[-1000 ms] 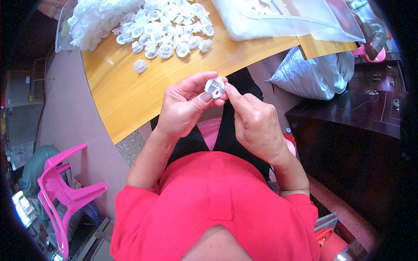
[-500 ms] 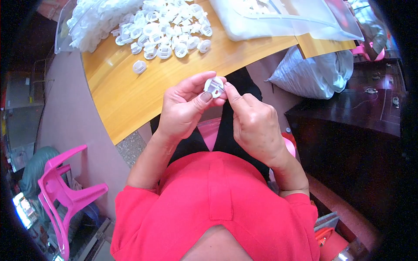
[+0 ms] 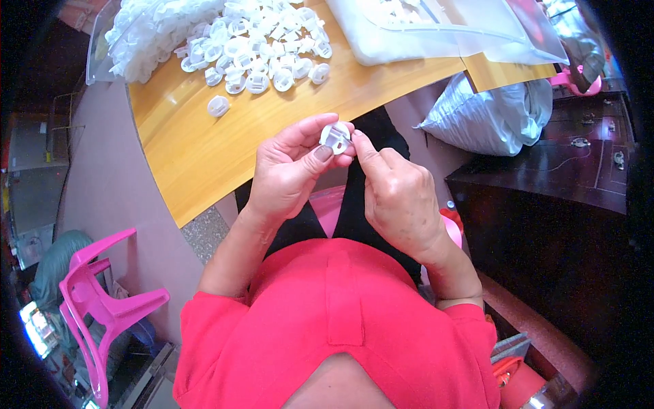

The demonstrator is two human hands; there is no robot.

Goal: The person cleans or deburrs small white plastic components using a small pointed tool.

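Note:
Just beyond the table's near edge, over my lap, my left hand [image 3: 289,167] pinches a small round white plastic part [image 3: 336,138] between thumb and fingers. The part has a raised rim, a bar across its middle and a small opening. At its right edge is the index fingertip of my right hand [image 3: 402,194], whose other fingers are curled in. Whatever that hand pinches there is hidden or too small to make out. A loose pile of similar white parts [image 3: 257,82] lies on the table, with one single part [image 3: 218,106] apart from it, nearer me.
The wooden table [image 3: 187,163] bears a heaped clear bin [image 3: 102,48] at far left and a translucent bin [image 3: 436,49] at far right. A stuffed pale sack [image 3: 490,116] sits right of the table. Dark furniture [image 3: 545,184] stands right, a pink chair [image 3: 102,307] left.

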